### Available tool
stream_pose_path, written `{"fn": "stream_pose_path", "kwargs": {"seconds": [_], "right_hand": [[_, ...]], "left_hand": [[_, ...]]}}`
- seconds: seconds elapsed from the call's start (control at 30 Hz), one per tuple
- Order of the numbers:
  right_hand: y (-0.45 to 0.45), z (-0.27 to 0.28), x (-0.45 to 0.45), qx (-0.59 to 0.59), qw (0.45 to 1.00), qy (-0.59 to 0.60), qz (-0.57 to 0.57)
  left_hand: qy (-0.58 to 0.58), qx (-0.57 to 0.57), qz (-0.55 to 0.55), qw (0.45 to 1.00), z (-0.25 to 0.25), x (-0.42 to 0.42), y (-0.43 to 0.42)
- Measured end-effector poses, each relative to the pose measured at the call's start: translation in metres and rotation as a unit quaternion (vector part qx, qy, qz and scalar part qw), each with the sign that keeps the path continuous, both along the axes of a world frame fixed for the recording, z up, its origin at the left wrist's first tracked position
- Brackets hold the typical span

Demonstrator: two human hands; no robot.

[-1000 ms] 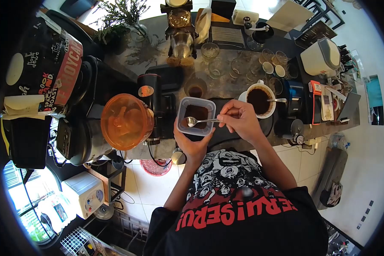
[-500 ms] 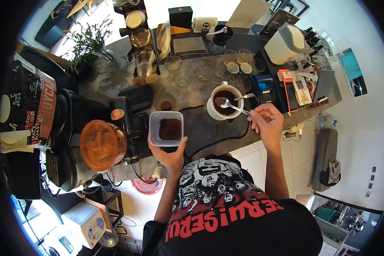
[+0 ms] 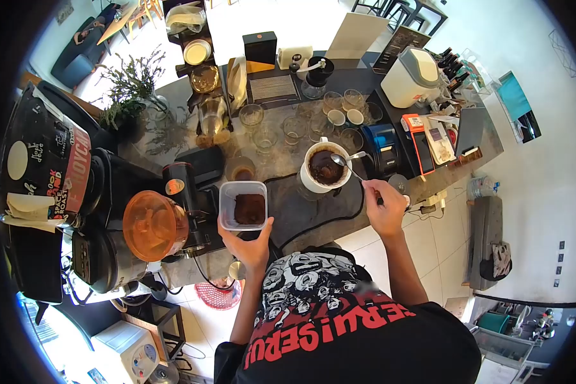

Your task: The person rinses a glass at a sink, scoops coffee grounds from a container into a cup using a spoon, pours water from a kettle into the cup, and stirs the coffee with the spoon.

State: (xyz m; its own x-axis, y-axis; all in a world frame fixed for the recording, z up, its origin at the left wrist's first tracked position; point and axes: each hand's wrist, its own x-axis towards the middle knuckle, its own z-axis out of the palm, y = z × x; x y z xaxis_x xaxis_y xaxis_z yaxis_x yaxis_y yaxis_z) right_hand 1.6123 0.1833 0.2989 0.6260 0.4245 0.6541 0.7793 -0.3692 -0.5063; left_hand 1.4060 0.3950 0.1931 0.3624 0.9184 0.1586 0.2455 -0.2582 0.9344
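Observation:
My left hand (image 3: 248,248) is wrapped round a clear square plastic container (image 3: 226,219) with dark brown coffee grounds (image 3: 249,208) in its bottom. It holds the container at the counter's near edge. In my right hand (image 3: 385,206) a metal spoon (image 3: 352,172) is pinched by its handle, its bowl over the right side of a white mug (image 3: 308,181). Dark wet-looking coffee (image 3: 324,169) fills much of the mug. A second spoon handle (image 3: 357,155) sticks out over the mug's right rim.
Several glasses (image 3: 264,136) and small cups stand behind the mug. A coffee grinder with an orange lid (image 3: 152,225) is at the left. A blue-and-black device (image 3: 382,148) sits right of the mug, near a white bin (image 3: 411,80). A black mat (image 3: 313,214) lies in front.
The view has shifted a little. My right hand has moved lower, and the spoon's bowl has gone from the mug's middle toward its right rim. My left hand still holds the container.

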Motion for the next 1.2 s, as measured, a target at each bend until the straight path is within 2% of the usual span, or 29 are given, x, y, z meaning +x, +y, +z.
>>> {"fn": "stream_pose_path", "kwargs": {"seconds": [0.07, 0.17, 0.2, 0.33, 0.47, 0.5, 0.53, 0.63, 0.77, 0.8, 0.9, 0.97, 1.0, 1.1, 1.2], "right_hand": [[-0.002, -0.003, -0.001, 0.014, 1.0, -0.004, -0.006], [-0.002, -0.01, -0.007, 0.068, 0.995, 0.061, -0.028], [0.006, -0.004, -0.014, 0.12, 0.987, 0.109, -0.008], [0.042, 0.0, -0.046, 0.191, 0.941, 0.26, 0.103], [0.097, 0.001, -0.076, 0.06, 0.959, 0.197, 0.193], [0.108, -0.009, -0.078, 0.018, 0.934, 0.28, 0.219], [0.115, -0.015, -0.075, -0.046, 0.916, 0.313, 0.245], [0.116, -0.018, -0.07, -0.091, 0.946, 0.181, 0.254], [0.07, 0.007, -0.047, 0.023, 0.962, 0.224, 0.156], [0.053, 0.007, -0.035, 0.037, 0.973, 0.197, 0.112], [-0.005, -0.011, 0.009, 0.069, 0.984, 0.166, 0.001], [-0.017, -0.016, 0.029, 0.085, 0.97, 0.221, -0.056], [-0.013, -0.013, 0.034, 0.114, 0.951, 0.286, -0.025], [0.015, -0.034, 0.051, 0.134, 0.926, 0.352, -0.03], [0.031, -0.049, 0.074, -0.001, 0.922, 0.386, -0.029]], "left_hand": [[0.008, 0.002, 0.002, 1.0, -0.002, -0.001, 0.0], [0.009, 0.021, 0.004, 1.0, -0.005, -0.002, 0.001], [0.009, 0.028, 0.002, 1.0, -0.005, -0.001, 0.001], [-0.014, 0.037, -0.002, 0.999, -0.01, -0.001, 0.003], [-0.008, 0.037, 0.004, 0.999, -0.014, -0.001, 0.003], [-0.006, 0.034, 0.004, 0.999, -0.014, 0.0, 0.003], [-0.017, 0.013, 0.004, 1.0, -0.012, 0.001, 0.002], [-0.015, 0.007, 0.007, 1.0, -0.004, 0.003, 0.0], [-0.01, 0.013, 0.008, 1.0, 0.005, 0.005, -0.001], [-0.027, -0.002, -0.009, 1.0, 0.006, 0.005, -0.001], [-0.027, 0.049, -0.001, 0.998, 0.012, 0.007, -0.009], [-0.02, 0.079, -0.003, 0.997, 0.02, 0.006, -0.017], [-0.005, 0.102, 0.003, 0.995, 0.023, 0.005, -0.022], [0.026, 0.228, 0.019, 0.973, 0.03, 0.007, -0.039], [0.017, 0.324, 0.027, 0.946, 0.031, 0.012, -0.051]]}}
